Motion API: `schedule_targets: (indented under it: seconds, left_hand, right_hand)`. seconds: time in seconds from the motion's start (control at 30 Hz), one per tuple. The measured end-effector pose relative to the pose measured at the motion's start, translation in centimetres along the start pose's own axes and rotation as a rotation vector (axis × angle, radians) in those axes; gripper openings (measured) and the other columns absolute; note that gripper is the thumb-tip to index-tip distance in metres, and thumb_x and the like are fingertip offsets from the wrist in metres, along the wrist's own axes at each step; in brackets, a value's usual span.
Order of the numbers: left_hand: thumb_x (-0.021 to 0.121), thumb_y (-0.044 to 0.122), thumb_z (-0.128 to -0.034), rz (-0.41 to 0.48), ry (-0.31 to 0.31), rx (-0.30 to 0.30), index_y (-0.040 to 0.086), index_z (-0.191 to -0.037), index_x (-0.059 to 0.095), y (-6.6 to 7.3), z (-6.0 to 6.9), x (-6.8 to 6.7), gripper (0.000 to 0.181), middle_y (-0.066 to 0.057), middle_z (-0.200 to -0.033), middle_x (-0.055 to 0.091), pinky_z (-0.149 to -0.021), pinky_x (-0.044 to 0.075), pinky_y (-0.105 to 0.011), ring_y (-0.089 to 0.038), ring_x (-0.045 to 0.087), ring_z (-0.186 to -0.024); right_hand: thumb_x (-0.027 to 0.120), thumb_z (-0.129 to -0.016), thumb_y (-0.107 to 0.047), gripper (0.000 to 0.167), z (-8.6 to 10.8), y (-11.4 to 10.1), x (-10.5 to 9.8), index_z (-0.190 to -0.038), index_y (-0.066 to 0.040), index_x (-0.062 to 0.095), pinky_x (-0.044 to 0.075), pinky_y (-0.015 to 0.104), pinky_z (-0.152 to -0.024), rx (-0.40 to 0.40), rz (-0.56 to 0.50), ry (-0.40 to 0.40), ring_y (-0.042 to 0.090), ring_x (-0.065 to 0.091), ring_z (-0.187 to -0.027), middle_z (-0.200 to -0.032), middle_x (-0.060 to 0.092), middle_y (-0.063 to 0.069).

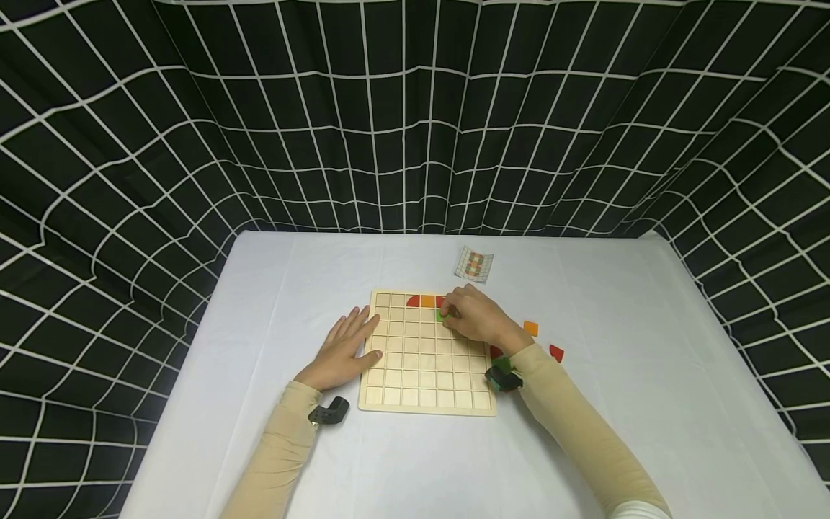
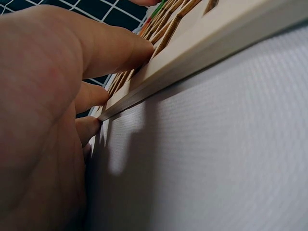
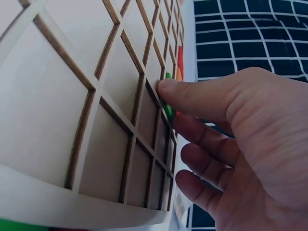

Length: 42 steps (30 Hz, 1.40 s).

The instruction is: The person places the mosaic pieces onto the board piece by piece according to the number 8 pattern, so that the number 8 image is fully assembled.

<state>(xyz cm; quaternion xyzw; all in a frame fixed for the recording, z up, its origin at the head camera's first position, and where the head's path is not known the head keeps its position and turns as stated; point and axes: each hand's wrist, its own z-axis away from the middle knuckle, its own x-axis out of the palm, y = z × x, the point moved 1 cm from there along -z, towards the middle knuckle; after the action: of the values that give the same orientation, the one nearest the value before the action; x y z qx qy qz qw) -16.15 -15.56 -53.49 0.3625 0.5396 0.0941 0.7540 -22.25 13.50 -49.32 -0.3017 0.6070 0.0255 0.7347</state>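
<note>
A wooden grid board point(image 1: 411, 360) with square cells lies on the table. Its top row holds a red quarter-round tile point(image 1: 413, 301), an orange square tile point(image 1: 428, 301) and another red tile point(image 1: 440, 300). My right hand point(image 1: 478, 315) pinches a green tile point(image 3: 168, 108) between thumb and forefinger, at a cell just below that second red tile. The tile's outline is mostly hidden by the fingers. My left hand point(image 1: 340, 352) lies with fingers straight along the board's left edge; in the left wrist view its fingertips point(image 2: 144, 50) touch the rim.
A small pattern card point(image 1: 475, 264) lies behind the board. To the right lie an orange tile point(image 1: 531, 329) and a red tile point(image 1: 556, 353). A further red tile point(image 1: 496, 352) and a green piece point(image 1: 503, 364) are partly hidden by the right wrist. Dark gridded cloth point(image 1: 402, 144) surrounds the table.
</note>
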Motion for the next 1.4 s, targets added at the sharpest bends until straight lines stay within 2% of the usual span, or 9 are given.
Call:
schedule_targets:
  seconds: [0.23,0.3,0.43,0.57,0.9,1.13,1.4]
  left_hand:
    - [0.054,0.038,-0.1026,-0.002,-0.007,-0.001,0.013,-0.163,0.018,0.0,0.0,0.0,0.075,-0.004,-0.173,-0.001,-0.130,-0.010,-0.048,-0.025,-0.009,-0.161]
    - [0.054,0.038,-0.1026,-0.001,-0.009,-0.001,0.013,-0.163,0.018,0.0,0.0,0.0,0.075,-0.004,-0.173,-0.001,-0.130,-0.010,-0.048,-0.025,-0.009,-0.161]
    - [0.054,0.038,-0.1026,0.002,-0.007,-0.001,0.013,-0.163,0.018,0.0,0.0,0.0,0.075,-0.004,-0.173,-0.001,-0.130,-0.010,-0.048,-0.025,-0.009,-0.161]
    - [0.055,0.037,-0.1024,0.002,-0.004,-0.003,0.013,-0.163,0.019,-0.1,-0.1,0.1,0.075,-0.005,-0.173,-0.001,-0.130,-0.010,-0.048,-0.025,-0.009,-0.161]
    - [0.055,0.037,-0.1024,0.003,0.010,0.006,0.013,-0.163,0.020,0.0,0.0,0.1,0.074,-0.006,-0.173,0.001,-0.130,-0.010,-0.049,-0.026,-0.007,-0.161]
    - [0.055,0.037,-0.1024,-0.006,0.010,0.001,0.013,-0.163,0.019,0.1,0.0,0.1,0.074,-0.005,-0.173,0.001,-0.130,-0.009,-0.048,-0.026,-0.007,-0.161]
    - [0.055,0.036,-0.1023,-0.002,0.000,-0.012,0.014,-0.163,0.019,0.1,-0.1,0.1,0.074,-0.004,-0.173,-0.001,-0.130,-0.010,-0.047,-0.025,-0.008,-0.161]
  right_hand:
    - [0.079,-0.089,-0.024,0.021,0.2,0.4,-0.3,-0.106,-0.014,0.071,0.052,0.038,-0.089,0.032,-0.054,0.013,0.021,0.054,-0.099,-0.102,0.067,0.002]
    - [0.077,-0.091,-0.025,0.023,0.4,0.6,-0.7,-0.109,-0.013,0.070,0.052,0.043,-0.099,0.036,-0.083,0.017,0.022,0.056,-0.106,-0.108,0.068,0.003]
    - [0.070,-0.096,-0.024,0.022,0.9,0.9,-1.7,-0.114,-0.011,0.068,0.053,0.047,-0.102,0.041,-0.173,0.037,0.025,0.058,-0.111,-0.118,0.066,0.007]
    - [0.065,-0.099,-0.022,0.023,1.6,1.1,-3.0,-0.119,-0.011,0.066,0.054,0.043,-0.093,0.067,-0.240,0.065,0.025,0.058,-0.109,-0.124,0.063,0.008]
    - [0.064,-0.099,-0.022,0.030,3.4,2.4,-5.8,-0.126,-0.008,0.065,0.051,0.045,-0.089,0.119,-0.222,0.135,0.031,0.055,-0.113,-0.125,0.063,0.009]
    - [0.063,-0.100,-0.024,0.032,4.7,4.3,-6.2,-0.128,-0.009,0.064,0.052,0.047,-0.091,0.197,-0.201,0.121,0.032,0.053,-0.115,-0.127,0.062,0.013]
    - [0.063,-0.099,-0.023,0.034,6.5,6.1,-5.7,-0.130,-0.006,0.064,0.055,0.040,-0.083,0.251,-0.213,0.094,0.033,0.054,-0.112,-0.125,0.062,0.016]
